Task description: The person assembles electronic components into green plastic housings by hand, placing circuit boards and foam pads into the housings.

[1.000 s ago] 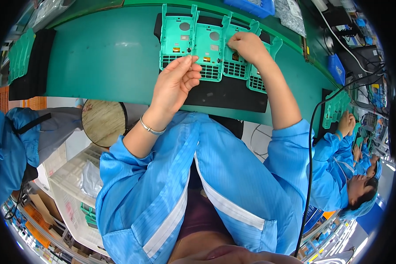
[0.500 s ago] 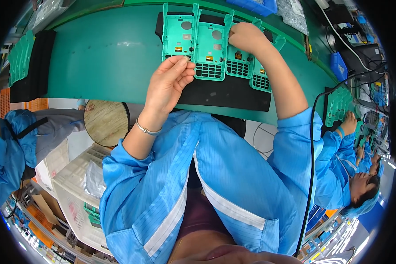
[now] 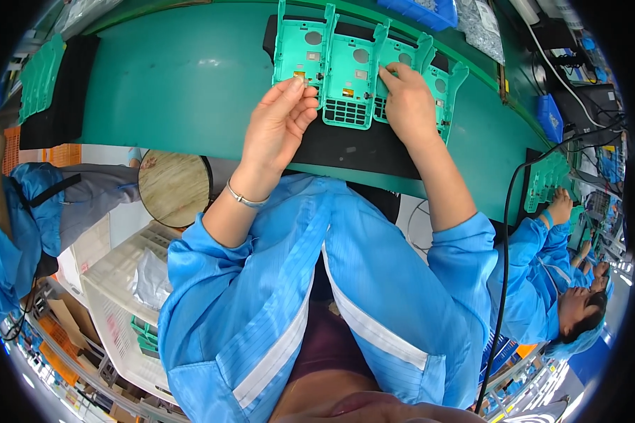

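Observation:
Several green plastic housings stand side by side on a black mat (image 3: 346, 151) on the green bench. My left hand (image 3: 282, 123) is over the near end of the leftmost housing (image 3: 300, 49), thumb and fingertips pinched together. Anything between them is too small to make out. My right hand (image 3: 410, 104) bends over the third housing (image 3: 401, 55), its curled fingertips down at the surface; the thumb and whatever the fingers grip are hidden. Between my hands lies the second housing (image 3: 349, 74), with a round opening, an orange label and a slotted grille. The rightmost housing (image 3: 441, 84) is partly covered by my right hand.
A blue bin (image 3: 423, 13) and a clear bag of parts (image 3: 480, 32) lie along the far edge. More green housings (image 3: 41, 77) stand at the far left. A black cable (image 3: 504, 261) hangs at the right. A co-worker (image 3: 543, 289) sits at the right, a round stool (image 3: 175, 187) at the left.
My right hand has come nearer to me from the far part of the third housing. My left hand, still pinched, has edged farther over the leftmost housing. The view has shifted slightly.

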Demonstrator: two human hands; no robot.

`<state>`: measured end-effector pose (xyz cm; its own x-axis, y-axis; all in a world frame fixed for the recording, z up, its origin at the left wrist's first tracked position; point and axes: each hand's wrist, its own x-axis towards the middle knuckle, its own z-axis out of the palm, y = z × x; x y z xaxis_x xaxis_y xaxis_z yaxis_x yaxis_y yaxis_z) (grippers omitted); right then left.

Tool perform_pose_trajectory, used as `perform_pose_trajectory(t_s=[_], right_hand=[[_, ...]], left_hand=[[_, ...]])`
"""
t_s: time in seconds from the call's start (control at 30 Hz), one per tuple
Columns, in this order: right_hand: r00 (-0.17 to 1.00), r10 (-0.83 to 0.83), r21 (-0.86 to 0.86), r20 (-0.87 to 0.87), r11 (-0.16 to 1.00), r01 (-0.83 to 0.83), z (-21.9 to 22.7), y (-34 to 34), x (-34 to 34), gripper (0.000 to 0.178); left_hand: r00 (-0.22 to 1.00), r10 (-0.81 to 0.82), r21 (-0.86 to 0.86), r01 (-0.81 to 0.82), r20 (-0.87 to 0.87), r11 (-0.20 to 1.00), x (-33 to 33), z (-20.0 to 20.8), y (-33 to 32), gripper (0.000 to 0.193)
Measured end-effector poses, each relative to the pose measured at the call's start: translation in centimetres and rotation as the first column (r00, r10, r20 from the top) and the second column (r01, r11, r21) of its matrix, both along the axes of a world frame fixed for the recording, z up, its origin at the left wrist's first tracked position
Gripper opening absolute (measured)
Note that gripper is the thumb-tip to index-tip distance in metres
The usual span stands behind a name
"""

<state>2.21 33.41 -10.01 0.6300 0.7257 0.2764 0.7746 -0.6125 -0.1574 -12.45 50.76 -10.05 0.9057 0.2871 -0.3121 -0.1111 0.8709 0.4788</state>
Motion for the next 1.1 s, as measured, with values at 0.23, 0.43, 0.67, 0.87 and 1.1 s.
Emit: perform_pose_trajectory(t_s=[0.23,0.43,0.67,0.87,1.1], right_hand=[[0.872,0.078,0.401,-0.483,0.905,0.141,2.9,1.6,-2.6,0.016],[0.672,0.223,0.425,-0.706,0.893,0.150,4.5,3.9,-5.0,0.015],[0.655,0.259,0.460,-0.710,0.875,0.151,4.6,4.0,-5.8,0.016],[0.615,0.218,0.419,-0.758,0.885,0.203,4.9,4.9,-6.1,0.017],[0.680,0.148,0.360,-0.718,0.915,0.181,5.7,5.2,-6.1,0.016]], left_hand=[[1.000,-0.018,-0.012,0.018,-0.005,1.000,-0.3,-0.2,-0.1,0.015],[1.000,0.005,-0.009,-0.005,-0.031,1.000,0.0,0.6,-0.2,0.016],[0.999,-0.038,-0.044,0.039,0.038,0.998,-0.5,-0.5,0.3,0.017],[0.999,-0.032,-0.022,0.031,-0.025,0.999,-0.4,0.2,-0.1,0.014],[0.998,-0.004,-0.035,0.006,0.067,0.999,-0.4,-0.6,-1.2,0.011]])
